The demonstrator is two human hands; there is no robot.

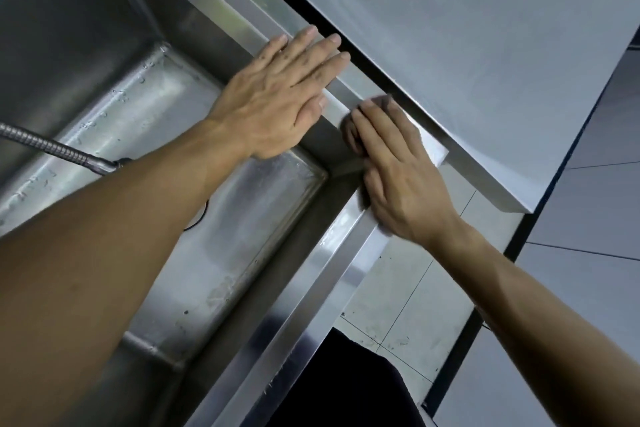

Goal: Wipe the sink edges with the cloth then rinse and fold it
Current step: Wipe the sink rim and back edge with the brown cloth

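The fingers of the right hand lie nearly straight and close together, pressed flat on a dark cloth at the corner of the sink. Only a little of the cloth shows, bunched and blurred around the fingertips and along the thumb side of the hand; the rest is hidden under the palm. The cloth sits on the sink edge right at that corner, where the far rim meets the near rim.

The left hand lies just beside it on the same edge, farther along the far rim from the corner. Its fingers are straight and slightly spread, flat on the steel, holding nothing; the fingertips reach the outer side of the rim and the heel of the hand overhangs the basin.

Inside the corner, the sink basin is wet, with drops on its floor. A ribbed metal hose comes in from the left over the basin and passes behind the left forearm.

Beyond the far rim, across a narrow dark gap, stands a steel tabletop, its surface blurred. Outside the near rim, pale floor tiles show below.
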